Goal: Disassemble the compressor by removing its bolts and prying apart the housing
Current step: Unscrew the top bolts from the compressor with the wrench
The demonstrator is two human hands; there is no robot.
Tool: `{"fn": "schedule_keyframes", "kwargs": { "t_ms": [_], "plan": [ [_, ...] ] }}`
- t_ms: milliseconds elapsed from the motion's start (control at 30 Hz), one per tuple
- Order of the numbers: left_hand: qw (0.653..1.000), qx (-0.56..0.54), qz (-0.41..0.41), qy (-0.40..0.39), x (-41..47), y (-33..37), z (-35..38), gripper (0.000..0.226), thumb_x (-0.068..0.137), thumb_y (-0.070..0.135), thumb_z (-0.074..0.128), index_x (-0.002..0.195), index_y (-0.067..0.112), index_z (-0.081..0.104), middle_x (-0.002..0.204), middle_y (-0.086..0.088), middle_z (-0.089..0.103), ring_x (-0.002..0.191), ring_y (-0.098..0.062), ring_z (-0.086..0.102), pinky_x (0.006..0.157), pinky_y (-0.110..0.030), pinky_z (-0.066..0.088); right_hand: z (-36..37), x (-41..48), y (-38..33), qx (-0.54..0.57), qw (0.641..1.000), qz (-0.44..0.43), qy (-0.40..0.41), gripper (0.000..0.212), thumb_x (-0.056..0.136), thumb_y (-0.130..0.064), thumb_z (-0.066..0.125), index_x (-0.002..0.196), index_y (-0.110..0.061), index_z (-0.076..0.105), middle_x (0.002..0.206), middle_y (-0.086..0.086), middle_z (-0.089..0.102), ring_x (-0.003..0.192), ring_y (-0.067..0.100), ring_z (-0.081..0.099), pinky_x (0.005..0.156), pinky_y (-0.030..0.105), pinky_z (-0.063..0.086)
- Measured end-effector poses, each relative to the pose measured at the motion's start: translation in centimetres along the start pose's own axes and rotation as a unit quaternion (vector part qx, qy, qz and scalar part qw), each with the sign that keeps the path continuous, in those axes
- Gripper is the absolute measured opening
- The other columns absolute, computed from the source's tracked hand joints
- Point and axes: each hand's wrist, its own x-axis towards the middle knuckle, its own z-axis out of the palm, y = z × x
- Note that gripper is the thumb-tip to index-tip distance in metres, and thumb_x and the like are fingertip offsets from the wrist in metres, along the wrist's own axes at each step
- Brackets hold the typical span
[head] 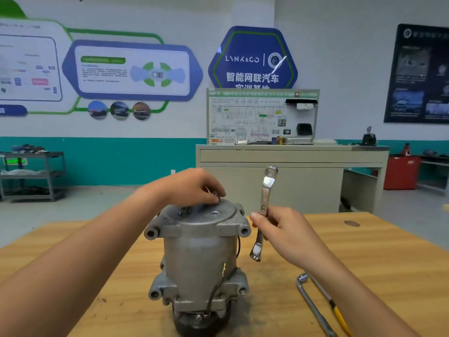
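Observation:
A grey cast-metal compressor (198, 254) stands upright on the wooden table (364, 251), pulley end down. A bolt head (184, 211) and an empty bolt hole (215, 212) show on its round top cover. My left hand (192, 187) hovers over the cover's far edge, fingertips pinching a bolt (213, 194) there; the fingers hide most of it. My right hand (279, 229) holds a silver ring spanner (263, 207) by its shank, upright, just right of the compressor.
A long L-shaped socket wrench (313, 305) and a yellow-handled tool (337, 312) lie on the table at the right, partly under my right forearm. Beyond the table stand a beige workbench (279, 161) with a training board, and a grey shelf rack (34, 176) at the left.

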Motion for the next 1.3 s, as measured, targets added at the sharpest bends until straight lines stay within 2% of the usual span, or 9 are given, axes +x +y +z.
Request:
{"fn": "schedule_keyframes", "kwargs": {
  "t_ms": [133, 267, 400, 567, 800, 900, 1000, 1200, 1300],
  "plan": [
    [0.997, -0.03, 0.011, 0.072, 0.5, -0.2, -0.6, 0.022, 0.091, 0.015, 0.059, 0.111, 0.018, 0.068, 0.1, 0.01, 0.065, 0.077, 0.014, 0.051, 0.065, 0.005, 0.036, 0.5, 0.2, 0.0, -0.02, 1.0, -0.017, -0.002, 0.042, 0.093, -0.042, 0.044, 0.075, -0.009, 0.061, 0.054, -0.004, 0.046, 0.055, 0.011, 0.044, 0.053, 0.028, 0.032],
    [0.966, -0.152, 0.009, 0.21, -0.7, 0.0, -4.3, 0.021, 0.088, 0.011, 0.062, 0.102, 0.026, 0.065, 0.076, 0.026, 0.061, 0.068, 0.016, 0.058, 0.062, 0.002, 0.039, 0.9, 0.3, 0.2, 0.037, 0.999, 0.004, -0.025, 0.036, 0.095, -0.036, 0.042, 0.074, -0.011, 0.057, 0.07, 0.002, 0.06, 0.067, 0.014, 0.058, 0.059, 0.028, 0.043],
    [0.946, -0.149, -0.018, 0.287, -5.4, -2.3, -6.2, 0.022, 0.081, 0.009, 0.069, 0.084, 0.031, 0.066, 0.063, 0.027, 0.064, 0.065, 0.016, 0.059, 0.059, 0.0, 0.041, 1.0, 0.1, 0.5, 0.095, 0.994, 0.032, -0.045, 0.03, 0.095, -0.033, 0.042, 0.072, -0.02, 0.054, 0.061, -0.002, 0.061, 0.06, 0.011, 0.062, 0.056, 0.023, 0.046],
    [0.945, -0.118, -0.182, 0.244, -14.9, -9.1, -0.5, 0.025, 0.078, 0.008, 0.072, 0.082, 0.032, 0.065, 0.08, 0.016, 0.067, 0.069, 0.009, 0.062, 0.061, -0.011, 0.047, 1.0, -0.4, 0.4, 0.113, 0.99, 0.053, -0.059, 0.03, 0.095, -0.032, 0.043, 0.073, -0.017, 0.057, 0.053, -0.002, 0.06, 0.054, 0.013, 0.063, 0.054, 0.024, 0.046],
    [0.873, -0.099, -0.413, 0.239, -24.6, -15.5, 10.4, 0.01, 0.081, 0.012, 0.072, 0.092, 0.012, 0.071, 0.089, -0.003, 0.07, 0.073, -0.006, 0.057, 0.058, -0.016, 0.04, 1.4, -1.2, -0.7, 0.183, 0.979, 0.088, -0.03, 0.032, 0.096, -0.03, 0.042, 0.075, -0.007, 0.049, 0.042, -0.004, 0.043, 0.036, 0.011, 0.047, 0.047, 0.027, 0.038],
    [0.863, -0.069, -0.436, 0.245, -24.6, -16.4, 13.4, 0.015, 0.081, 0.016, 0.072, 0.093, 0.007, 0.072, 0.093, -0.007, 0.072, 0.076, -0.013, 0.057, 0.065, -0.026, 0.038, 2.0, -1.4, -0.9, 0.232, 0.966, 0.113, -0.014, 0.032, 0.098, -0.03, 0.04, 0.074, -0.011, 0.048, 0.038, -0.01, 0.03, 0.031, 0.005, 0.026, 0.037, 0.022, 0.024],
    [0.854, -0.072, -0.452, 0.25, -23.4, -17.1, 14.4, 0.017, 0.081, 0.02, 0.072, 0.095, 0.01, 0.072, 0.094, -0.004, 0.071, 0.076, -0.009, 0.053, 0.059, -0.019, 0.035, 2.0, -1.7, -1.3, 0.303, 0.939, 0.159, -0.04, 0.033, 0.099, -0.033, 0.035, 0.074, -0.014, 0.046, 0.038, -0.008, 0.024, 0.031, 0.005, 0.017, 0.032, 0.015, 0.015],
    [0.882, -0.101, -0.429, 0.169, -21.3, -17.9, 15.4, 0.019, 0.083, 0.021, 0.069, 0.101, 0.013, 0.072, 0.101, -0.004, 0.071, 0.088, -0.013, 0.062, 0.067, -0.019, 0.037, 1.9, -1.9, -1.6, 0.309, 0.935, 0.168, -0.05, 0.03, 0.099, -0.028, 0.035, 0.076, -0.01, 0.042, 0.039, -0.003, 0.025, 0.033, 0.007, 0.016, 0.032, 0.016, 0.014],
    [0.875, -0.08, -0.418, 0.232, -20.8, -16.6, 14.6, 0.024, 0.086, 0.022, 0.066, 0.109, 0.014, 0.068, 0.106, -0.008, 0.069, 0.09, -0.016, 0.06, 0.07, -0.025, 0.037, 1.5, -2.2, -1.8, 0.28, 0.948, 0.147, -0.03, 0.029, 0.096, -0.027, 0.041, 0.078, -0.006, 0.05, 0.042, 0.0, 0.035, 0.034, 0.008, 0.022, 0.031, 0.017, 0.018]
  ]
}}
